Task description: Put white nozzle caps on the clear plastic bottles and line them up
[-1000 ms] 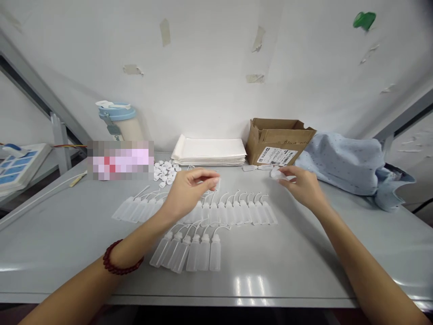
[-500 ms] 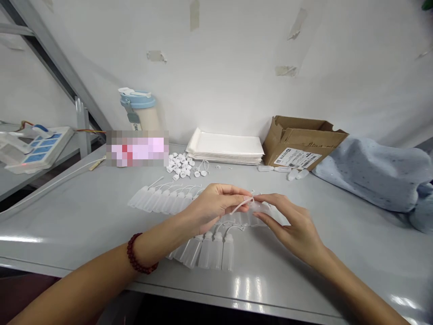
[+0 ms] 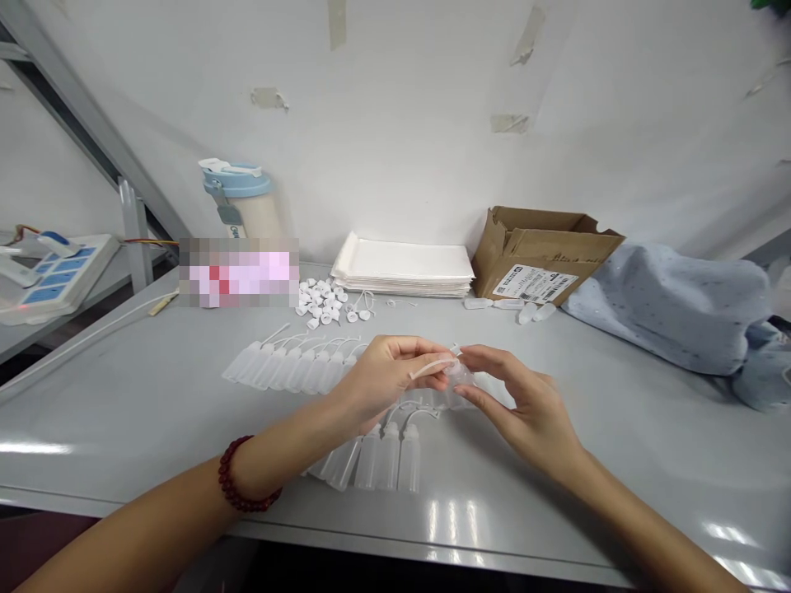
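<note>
Both hands meet over the middle of the table around a small translucent squeeze bottle (image 3: 458, 375). My left hand (image 3: 395, 375), with a dark red bead bracelet on its wrist, pinches a thin white strap (image 3: 429, 367) at the bottle's neck. My right hand (image 3: 525, 395) grips the bottle's body between thumb and fingers, which partly cover it. Under and around the hands lie similar bottles with thin straps: a back row (image 3: 297, 366), a front row (image 3: 386, 461), and others behind my right hand, partly hidden.
White caps (image 3: 321, 301) lie heaped near a stack of white envelopes (image 3: 404, 268). A cardboard box (image 3: 544, 255) stands at the back right with loose bottles (image 3: 535, 312) before it. A grey-blue cloth (image 3: 673, 309) lies right; a blue-lidded tumbler (image 3: 247, 202) stands left.
My hands stay together at the bottle. The bottle and strap have shifted and turned slightly between the fingers. The whole view has moved a little, with background things now further left.
</note>
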`<state>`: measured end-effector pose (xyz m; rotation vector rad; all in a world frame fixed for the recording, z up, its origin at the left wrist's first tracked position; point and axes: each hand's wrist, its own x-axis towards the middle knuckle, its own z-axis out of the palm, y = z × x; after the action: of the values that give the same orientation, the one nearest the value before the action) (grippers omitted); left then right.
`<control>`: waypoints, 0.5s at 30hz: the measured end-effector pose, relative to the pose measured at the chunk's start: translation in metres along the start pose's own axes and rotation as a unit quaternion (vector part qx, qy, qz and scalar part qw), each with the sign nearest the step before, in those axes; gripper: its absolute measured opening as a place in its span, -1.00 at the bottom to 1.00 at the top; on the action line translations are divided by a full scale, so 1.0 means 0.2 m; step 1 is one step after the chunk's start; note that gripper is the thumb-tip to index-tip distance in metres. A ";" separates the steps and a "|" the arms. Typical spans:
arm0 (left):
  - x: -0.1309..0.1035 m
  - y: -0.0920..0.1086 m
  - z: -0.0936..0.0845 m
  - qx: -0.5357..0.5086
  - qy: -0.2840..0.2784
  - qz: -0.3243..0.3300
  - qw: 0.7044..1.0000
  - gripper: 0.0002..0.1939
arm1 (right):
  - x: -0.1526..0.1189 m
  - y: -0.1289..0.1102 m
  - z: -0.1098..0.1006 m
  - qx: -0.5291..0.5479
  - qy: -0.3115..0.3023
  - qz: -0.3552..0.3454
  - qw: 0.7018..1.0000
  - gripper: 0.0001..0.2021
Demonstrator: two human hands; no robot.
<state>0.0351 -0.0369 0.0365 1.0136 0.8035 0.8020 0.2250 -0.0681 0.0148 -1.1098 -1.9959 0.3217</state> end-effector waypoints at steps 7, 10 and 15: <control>0.00 0.01 0.01 0.024 -0.016 -0.007 1.000 -0.83 | -0.01 0.00 0.01 0.004 0.004 -0.033 0.999 -0.68; 0.00 0.01 0.00 0.006 -0.022 -0.018 1.000 -0.83 | -0.01 -0.01 0.01 0.008 -0.001 -0.039 0.999 -0.67; 0.00 0.01 0.00 -0.013 -0.032 -0.024 0.999 -0.83 | -0.01 -0.01 0.00 0.025 -0.015 -0.027 0.999 -0.67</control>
<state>0.0353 -0.0372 0.0384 0.9893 0.7580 0.7330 0.2237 -0.0712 0.0142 -1.0235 -2.0298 0.3591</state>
